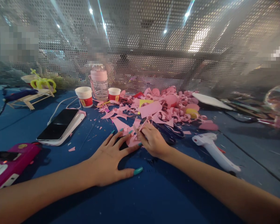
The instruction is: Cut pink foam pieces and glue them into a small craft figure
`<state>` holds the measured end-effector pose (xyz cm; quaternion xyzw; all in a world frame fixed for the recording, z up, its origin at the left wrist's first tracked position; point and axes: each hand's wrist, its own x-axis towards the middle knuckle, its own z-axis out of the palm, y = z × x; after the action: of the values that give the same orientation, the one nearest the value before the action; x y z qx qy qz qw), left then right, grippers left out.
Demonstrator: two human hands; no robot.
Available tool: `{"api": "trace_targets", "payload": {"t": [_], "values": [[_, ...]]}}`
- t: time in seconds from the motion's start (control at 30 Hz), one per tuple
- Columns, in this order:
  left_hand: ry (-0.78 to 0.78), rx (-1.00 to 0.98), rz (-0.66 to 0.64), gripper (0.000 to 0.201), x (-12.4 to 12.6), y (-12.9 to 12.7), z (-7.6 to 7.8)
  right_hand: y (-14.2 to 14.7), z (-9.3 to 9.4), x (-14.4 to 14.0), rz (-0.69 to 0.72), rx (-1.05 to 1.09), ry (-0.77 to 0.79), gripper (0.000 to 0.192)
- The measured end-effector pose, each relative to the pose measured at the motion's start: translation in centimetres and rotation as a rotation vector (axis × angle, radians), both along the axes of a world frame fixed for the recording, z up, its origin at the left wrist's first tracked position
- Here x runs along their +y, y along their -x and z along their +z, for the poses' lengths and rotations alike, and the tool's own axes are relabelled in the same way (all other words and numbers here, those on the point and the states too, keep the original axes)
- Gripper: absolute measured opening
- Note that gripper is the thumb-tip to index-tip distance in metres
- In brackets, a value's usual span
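Observation:
My left hand (109, 157) lies palm down with its fingers spread, the fingertips resting on a cut sheet of pink paper (133, 141). Close beside it, my right hand (154, 140) is closed in a pinch over the same paper. A slim pink stick (143, 124) shows at its fingers; whether it is a pen or a rolled strip, I cannot tell. Just behind the right hand lie scissors (177, 132) with dark handles, partly hidden. Beyond both hands spreads a heap of pink paper scraps (175, 102), with curled strips and round pieces.
A white glue gun (214, 151) lies to the right. On the left are a black-screened phone (59, 124) and a magenta power strip (14, 161). Paper cups (84, 96) and a pink-lidded bottle (100, 82) stand before a perforated metal screen (144, 40).

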<state>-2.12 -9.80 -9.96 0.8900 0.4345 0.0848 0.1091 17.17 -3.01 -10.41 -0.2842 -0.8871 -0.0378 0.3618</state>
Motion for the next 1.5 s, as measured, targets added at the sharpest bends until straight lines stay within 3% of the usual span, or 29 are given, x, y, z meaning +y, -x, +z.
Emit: {"api": "trace_targets", "payload": {"t": [1.5], "values": [[0.014,0.012,0.007,0.07,0.0,-0.01,0.15,0.07,-0.05,-0.03,0.012,0.029,0.018,0.029]]}}
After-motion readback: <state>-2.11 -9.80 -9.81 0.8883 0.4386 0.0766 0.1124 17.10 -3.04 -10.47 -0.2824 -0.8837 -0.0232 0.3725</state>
